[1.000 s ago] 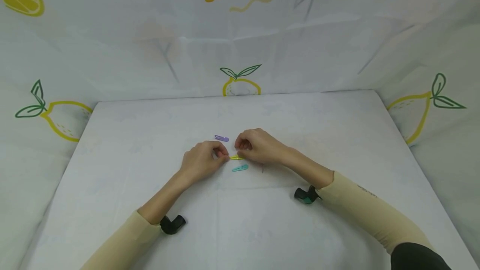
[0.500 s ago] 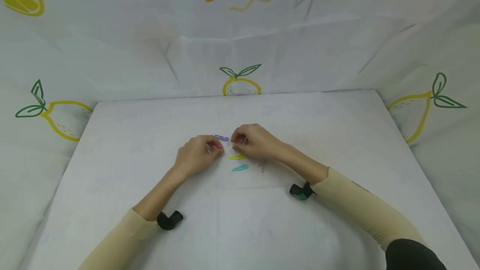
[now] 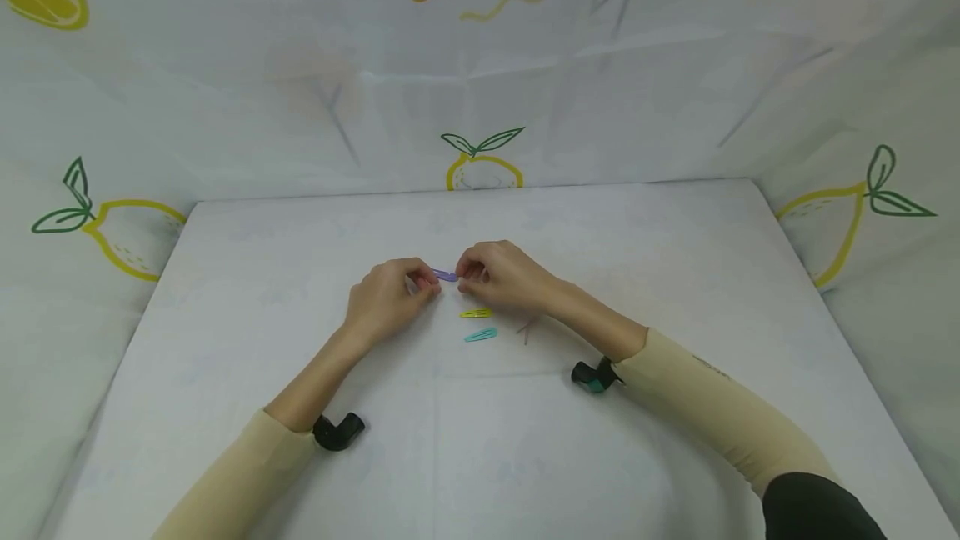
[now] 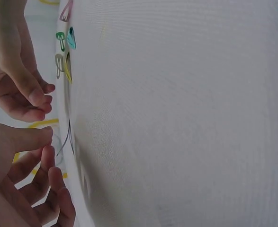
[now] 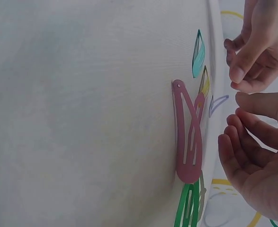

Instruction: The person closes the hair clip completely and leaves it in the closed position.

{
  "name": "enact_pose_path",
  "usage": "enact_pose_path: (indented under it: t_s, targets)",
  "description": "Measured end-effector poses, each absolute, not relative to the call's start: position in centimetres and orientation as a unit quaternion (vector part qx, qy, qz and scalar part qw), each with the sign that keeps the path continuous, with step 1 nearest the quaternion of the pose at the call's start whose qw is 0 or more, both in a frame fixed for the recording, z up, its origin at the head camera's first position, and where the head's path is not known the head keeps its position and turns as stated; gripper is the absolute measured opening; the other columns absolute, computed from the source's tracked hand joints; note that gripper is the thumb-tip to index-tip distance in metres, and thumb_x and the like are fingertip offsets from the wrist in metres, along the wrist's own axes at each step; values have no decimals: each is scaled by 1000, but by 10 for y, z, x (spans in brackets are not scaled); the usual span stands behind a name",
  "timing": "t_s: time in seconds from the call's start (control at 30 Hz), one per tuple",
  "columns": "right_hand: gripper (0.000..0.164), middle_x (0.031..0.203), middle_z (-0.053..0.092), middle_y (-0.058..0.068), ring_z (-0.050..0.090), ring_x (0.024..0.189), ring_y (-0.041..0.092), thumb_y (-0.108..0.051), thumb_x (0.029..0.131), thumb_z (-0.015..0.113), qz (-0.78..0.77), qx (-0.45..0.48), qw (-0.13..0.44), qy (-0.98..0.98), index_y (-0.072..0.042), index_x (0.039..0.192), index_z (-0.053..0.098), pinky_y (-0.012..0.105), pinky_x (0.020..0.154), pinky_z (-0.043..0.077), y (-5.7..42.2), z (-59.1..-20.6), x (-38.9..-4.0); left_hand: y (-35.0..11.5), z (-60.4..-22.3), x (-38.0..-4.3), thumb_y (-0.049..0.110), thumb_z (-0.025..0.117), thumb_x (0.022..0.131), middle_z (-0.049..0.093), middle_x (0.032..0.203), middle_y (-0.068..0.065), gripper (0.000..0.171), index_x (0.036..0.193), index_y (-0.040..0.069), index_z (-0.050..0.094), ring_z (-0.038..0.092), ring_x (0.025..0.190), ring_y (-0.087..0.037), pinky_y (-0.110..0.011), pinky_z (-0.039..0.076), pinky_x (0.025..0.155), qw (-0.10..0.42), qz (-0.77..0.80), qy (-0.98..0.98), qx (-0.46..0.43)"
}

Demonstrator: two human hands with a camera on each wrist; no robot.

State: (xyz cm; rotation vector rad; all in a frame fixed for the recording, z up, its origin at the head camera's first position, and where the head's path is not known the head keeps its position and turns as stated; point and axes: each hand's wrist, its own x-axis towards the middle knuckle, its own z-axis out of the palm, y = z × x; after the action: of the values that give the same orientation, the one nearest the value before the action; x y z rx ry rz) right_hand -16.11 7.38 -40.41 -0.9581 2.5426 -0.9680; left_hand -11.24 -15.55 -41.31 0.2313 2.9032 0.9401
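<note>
A purple snap hair clip (image 3: 446, 276) lies on the white table between my hands, its raised arm (image 5: 220, 101) sprung away from its body in the right wrist view. My left hand (image 3: 386, 294) is at the clip's left end, thumb and fingertips loosely bent. At the right end is my right hand (image 3: 506, 277), its fingers bent with a gap to the thumb. Neither hand visibly pinches the clip; whether a fingertip touches it is unclear. Nearer the person lie a yellow snap clip (image 3: 476, 313) and a teal snap clip (image 3: 481, 334).
Pink snap clips (image 5: 188, 142), a green clip (image 5: 188, 205) and an olive-grey clip (image 4: 59, 65) lie beside the right hand, mostly hidden from the head view. A white cloth wall printed with lemons (image 3: 483, 173) rises behind the table's far edge.
Both hands have left the yellow clip and moved away from the person, and slightly left, to the purple clip. The yellow clip stays on the table.
</note>
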Motion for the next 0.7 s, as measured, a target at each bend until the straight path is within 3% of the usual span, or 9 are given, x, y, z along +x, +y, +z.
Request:
enact_pose_path:
  t_s: [0.43,0.7]
  targets:
    - [16,103,78,7,68,94,18,-13,99,77,-311,-329,138,881,-3,112,78,33,90,57,65,-405,-170,-161,-414,-123,26,79,97,76,95,3,11,106,20,79,51,62,-14,-31,35,52,25,311,948,58]
    - [19,107,78,7,70,100,20,-15,100,75,-303,-322,155,883,-4,114,78,35,96,58,63,-409,-175,-163,-415,-127,31,79,98,77,95,5,12,105,22,79,58,67,-15,-34,40,57,23,311,949,49]
